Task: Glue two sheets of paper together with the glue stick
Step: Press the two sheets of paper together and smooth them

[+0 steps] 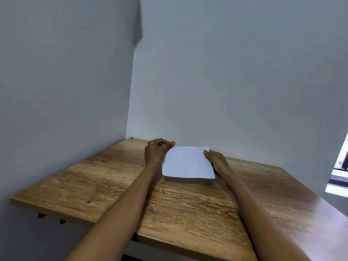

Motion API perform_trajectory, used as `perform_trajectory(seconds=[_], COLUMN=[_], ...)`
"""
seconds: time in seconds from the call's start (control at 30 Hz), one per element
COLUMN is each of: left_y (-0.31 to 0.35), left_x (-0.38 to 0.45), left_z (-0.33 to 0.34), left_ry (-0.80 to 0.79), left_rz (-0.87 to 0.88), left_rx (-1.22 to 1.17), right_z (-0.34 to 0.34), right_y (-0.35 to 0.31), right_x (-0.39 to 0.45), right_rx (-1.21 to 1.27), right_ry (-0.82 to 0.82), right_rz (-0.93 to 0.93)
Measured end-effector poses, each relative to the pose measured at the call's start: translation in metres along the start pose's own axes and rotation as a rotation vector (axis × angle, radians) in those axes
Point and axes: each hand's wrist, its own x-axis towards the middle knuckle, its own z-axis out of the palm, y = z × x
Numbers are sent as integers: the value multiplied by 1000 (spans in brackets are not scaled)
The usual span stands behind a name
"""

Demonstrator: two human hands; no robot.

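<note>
Far along or barely begun could not be told: on the wooden table [188,213] no glue stick showed, and the white paper sheets [187,162] lay stacked near the far wall. Held at opposite edges, left hand [157,151] fingers [170,143] curled, pinching the far left corner, right hand [216,161] gripping the right edge.

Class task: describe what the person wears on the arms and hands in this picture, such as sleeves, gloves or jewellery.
Nothing shows on either. The left hand and right hand are bare, without gloves, rings or watch. Both forearms are uncovered down to the picture's lower edge; no sleeve comes into view.
</note>
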Motion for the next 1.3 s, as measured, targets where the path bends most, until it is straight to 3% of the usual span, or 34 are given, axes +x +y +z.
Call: perform_trajectory(seconds=[0.1,0.23,0.33,0.43,0.53,0.73,0.87,1.17,1.23,1.3], left_y=[2,12,10,6,6,6,3,-1,-1,-1], left_x=[-1,-4,-13,-22,-24,-18,-16,-16,-16,-17], left_z=[-1,4,13,19,21,15,12,10,8,8], left_ry=[53,-260,-495,-622,-544,-303,-350,-468,-485,-554], left_rz=[-103,-335,-256,-170,-150,-162,-129,-56,-78,-105], left_rx=[-130,-379,-225,-49,-117,-222,-116,2,13,54], right_z=[0,2,5,11,17,25,16,-22,-22,-18], right_y=[-1,-5,-2,-1,0,3,2,4,5,5], right_x=[1,8,11,12,10,4,4,9,11,9], right_rx=[123,267,387,392,360,194,146,451,246,-83], right_ry=[-1,336,424,450,397,-81,-2,319,302,165], right_rz=[47,62,56,43,-17,-67,-8,35,-30,-112])
